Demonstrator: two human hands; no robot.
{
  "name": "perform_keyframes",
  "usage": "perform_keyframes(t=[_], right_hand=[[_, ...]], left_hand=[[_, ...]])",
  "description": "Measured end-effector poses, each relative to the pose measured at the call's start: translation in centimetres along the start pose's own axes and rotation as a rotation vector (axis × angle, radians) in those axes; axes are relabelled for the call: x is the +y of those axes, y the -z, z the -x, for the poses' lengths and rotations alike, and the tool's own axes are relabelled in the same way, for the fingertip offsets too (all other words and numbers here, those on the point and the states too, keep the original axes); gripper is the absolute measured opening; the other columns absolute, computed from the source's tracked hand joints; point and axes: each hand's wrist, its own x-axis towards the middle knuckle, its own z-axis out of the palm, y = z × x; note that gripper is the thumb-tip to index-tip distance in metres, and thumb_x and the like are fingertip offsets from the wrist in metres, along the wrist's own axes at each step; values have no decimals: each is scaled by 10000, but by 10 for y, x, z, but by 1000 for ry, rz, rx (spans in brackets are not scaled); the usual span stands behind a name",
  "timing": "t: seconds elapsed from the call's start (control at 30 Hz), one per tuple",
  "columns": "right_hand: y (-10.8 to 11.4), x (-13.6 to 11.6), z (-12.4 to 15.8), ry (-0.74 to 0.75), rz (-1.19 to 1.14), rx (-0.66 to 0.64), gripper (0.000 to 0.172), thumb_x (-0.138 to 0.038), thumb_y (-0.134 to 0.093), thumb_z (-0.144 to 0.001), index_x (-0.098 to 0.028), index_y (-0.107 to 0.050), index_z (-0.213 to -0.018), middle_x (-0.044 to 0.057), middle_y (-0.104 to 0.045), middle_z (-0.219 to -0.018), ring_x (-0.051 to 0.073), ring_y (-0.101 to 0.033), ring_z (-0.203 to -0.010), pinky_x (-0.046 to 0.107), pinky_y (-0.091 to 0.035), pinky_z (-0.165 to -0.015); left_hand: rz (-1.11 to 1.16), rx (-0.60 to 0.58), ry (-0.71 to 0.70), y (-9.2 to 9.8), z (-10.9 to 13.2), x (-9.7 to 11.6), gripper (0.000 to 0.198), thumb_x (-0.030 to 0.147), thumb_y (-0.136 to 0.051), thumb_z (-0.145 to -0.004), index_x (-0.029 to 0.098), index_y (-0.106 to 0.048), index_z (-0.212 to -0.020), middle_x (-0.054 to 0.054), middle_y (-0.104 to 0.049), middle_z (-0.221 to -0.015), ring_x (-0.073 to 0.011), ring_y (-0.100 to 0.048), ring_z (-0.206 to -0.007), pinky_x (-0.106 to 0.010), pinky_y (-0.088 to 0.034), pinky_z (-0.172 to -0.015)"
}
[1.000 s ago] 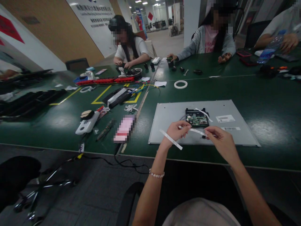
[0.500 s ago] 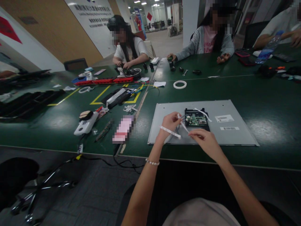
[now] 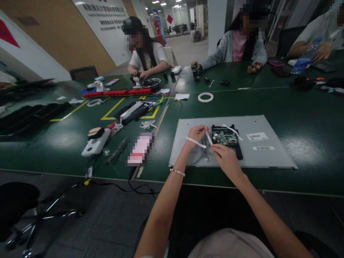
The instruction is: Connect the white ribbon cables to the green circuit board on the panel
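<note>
Mid-frame, your left hand [image 3: 197, 133] and right hand [image 3: 228, 160] are each pinching the white ribbon cable [image 3: 195, 142], holding it taut beside the circuit board [image 3: 225, 136].

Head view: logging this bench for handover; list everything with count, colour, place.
table: one, dark green, across view.
panel: one, grey, flat on table.
circuit board: one, green, on panel.
tape ring: one, white, beyond panel.
handheld device: one, white, left of panel.
co-workers: three, far side of table.
strips: three lengths, white, two at left hand, one on board.
left hand: one, closed on strips, above panel.
right hand: one, fingertips at a strip's end.
</note>
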Motion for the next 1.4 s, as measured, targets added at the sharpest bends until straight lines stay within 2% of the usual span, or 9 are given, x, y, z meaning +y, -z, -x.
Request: perform_keyframes(t=[0.1, 0.27, 0.43, 0.7, 0.77, 0.9, 1.03, 1.27, 1.4], right_hand=[[-5, 3, 1, 0, 17, 2, 353, -130, -406, -867, -183, -716, -1027, 61, -637, -1148, 185, -599, -1039, 341, -469, -965], [-7, 4, 1, -14, 39, 6, 352, -134, -402, -877, -187, -715, -1030, 55, -640, -1146, 192, -591, -1044, 368, -459, -975], [-6, 1, 1, 22, 75, -18, 316, -155, -429, -900, -185, -712, -1038, 45, -639, -1147, 208, -565, -1066, 391, -450, -976], [-6, -3, 6, 81, 172, -99, 344, -132, -420, -920, -187, -664, -1157, 53, -624, -1186, 228, -522, -1106, 410, -434, -976], [-7, -5, 11, 96, 215, -99, 379, -118, -405, -920, -179, -629, -1219, 65, -600, -1229, 232, -501, -1152, 419, -419, -996], [-10, -8, 22, 128, 279, -87, 416, -119, -385, -922, -125, -565, -1297, 95, -542, -1308, 247, -434, -1249, 448, -384, -1040], [-12, -10, 29, 140, 297, -62, 403, -127, -365, -931, -101, -577, -1273, 104, -529, -1322, 246, -420, -1271, 450, -363, -1068], [-1, -19, 12, 4, 61, 67, 364, -193, -359, -937, -128, -599, -1203, 89, -595, -1210, 194, -537, -1134, 362, -427, -1018], [-6, -21, -6, -127, -74, 92, 389, -307, -427, -921, -129, -568, -1236, 118, -587, -1190, 198, -600, -968, 355, -495, -887]], left_hand=[[-62, 22, -29, 2, 0, 1, 202, 212, -526, -874, 181, -720, -924, -75, -712, -977, -156, -652, -913, -269, -516, -803], [-289, 74, -70, 3, 0, 0, 218, 173, -560, -849, 195, -742, -966, -48, -661, -830, -128, -601, -741, -248, -486, -720], [-383, 28, -103, 1, 1, -2, 229, 174, -545, -855, 195, -745, -964, -23, -626, -769, -113, -555, -690, -225, -450, -700], [-449, 11, -115, -5, -1, -8, 253, 196, -528, -865, 206, -725, -1024, -28, -582, -748, -151, -547, -733, -262, -449, -718], [-450, 41, -115, -7, -1, -10, 281, 201, -544, -854, 194, -690, -1095, -26, -569, -754, -152, -536, -721, -272, -449, -722], [-421, 122, -61, -9, -1, -13, 560, 196, -599, -811, 169, -464, -1354, -9, -548, -763, -156, -520, -710, -292, -450, -730], [-374, 130, -32, -9, 1, -11, 572, 181, -580, -822, 179, -401, -1366, 0, -538, -755, -162, -530, -725, -308, -454, -743], [-369, 169, -83, -9, 3, -2, 527, 123, -527, -828, 151, -412, -1341, -20, -560, -776, -177, -537, -758, -328, -460, -764], [-290, 230, -166, -7, 7, 5, 505, 131, -497, -852, 185, -403, -1346, -17, -583, -848, -146, -545, -765, -307, -463, -798]])
